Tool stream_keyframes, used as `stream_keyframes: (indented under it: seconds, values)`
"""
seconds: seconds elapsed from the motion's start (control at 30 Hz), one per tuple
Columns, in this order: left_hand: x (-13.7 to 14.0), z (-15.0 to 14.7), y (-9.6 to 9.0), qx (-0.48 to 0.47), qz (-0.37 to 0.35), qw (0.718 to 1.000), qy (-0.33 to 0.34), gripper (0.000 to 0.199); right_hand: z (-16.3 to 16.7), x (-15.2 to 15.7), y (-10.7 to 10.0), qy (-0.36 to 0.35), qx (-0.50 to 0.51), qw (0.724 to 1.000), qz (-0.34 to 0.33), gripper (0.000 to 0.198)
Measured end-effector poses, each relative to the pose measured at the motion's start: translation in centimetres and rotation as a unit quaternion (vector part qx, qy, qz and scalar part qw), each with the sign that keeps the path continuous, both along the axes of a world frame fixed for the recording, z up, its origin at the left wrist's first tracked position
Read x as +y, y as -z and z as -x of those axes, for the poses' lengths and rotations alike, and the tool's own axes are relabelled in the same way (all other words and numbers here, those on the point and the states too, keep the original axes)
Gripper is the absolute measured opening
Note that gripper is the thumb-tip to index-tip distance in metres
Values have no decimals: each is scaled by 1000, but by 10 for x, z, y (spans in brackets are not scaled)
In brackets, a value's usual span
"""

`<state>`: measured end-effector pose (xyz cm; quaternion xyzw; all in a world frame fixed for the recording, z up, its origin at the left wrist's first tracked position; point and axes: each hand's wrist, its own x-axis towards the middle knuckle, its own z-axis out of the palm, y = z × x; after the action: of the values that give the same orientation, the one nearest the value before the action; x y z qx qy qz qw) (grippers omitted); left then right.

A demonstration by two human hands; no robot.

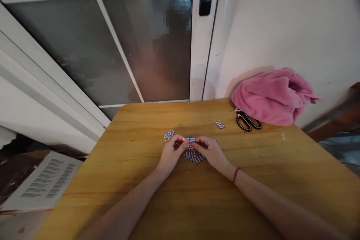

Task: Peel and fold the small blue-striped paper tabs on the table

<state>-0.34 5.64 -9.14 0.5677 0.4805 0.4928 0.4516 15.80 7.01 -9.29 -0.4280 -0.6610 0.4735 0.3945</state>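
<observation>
Left hand (174,150) and right hand (210,151) both pinched a tag (192,140), maybe more; count unclear. Pile (194,157) sat just below at 6 o'clock, cluster (169,135) at 10, lone tag (219,124) at 2. Looked mid-job: few set apart, pile left. Scissors (245,123) farther out at 2, untouched.

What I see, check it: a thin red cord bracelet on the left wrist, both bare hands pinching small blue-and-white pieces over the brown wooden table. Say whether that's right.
Wrong wrist: the head view shows the thin red cord bracelet on the wrist of the right hand, not the left hand. Both hands pinch small blue-and-white pieces over the brown wooden table.
</observation>
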Motion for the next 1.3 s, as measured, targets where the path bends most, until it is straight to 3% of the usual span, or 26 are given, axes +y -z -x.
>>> stream_keyframes:
  seconds: [0.1,0.27,0.47,0.67,0.83,1.13,1.3]
  values:
    - [-1,0,-3,-5,-7,999,34,21,0,-1,-2,10,4,1000,12,20]
    - [-1,2,-5,43,-21,999,1,20,0,-1,1,12,-45,998,-38,20]
    - [-1,0,-1,-27,34,999,-24,19,0,-1,1,20,-49,997,-53,21]
    - [-2,0,-6,-110,60,992,12,23,-2,2,0,3,15,1000,16,26]
    - [-4,-1,-9,-144,17,989,20,24,-4,5,-3,-17,64,996,66,30]
    - [-6,-2,-9,-35,-35,999,16,18,-3,4,-3,-17,73,995,59,24]
    - [-3,2,-4,17,-30,999,-3,16,-2,3,1,-21,22,999,13,22]
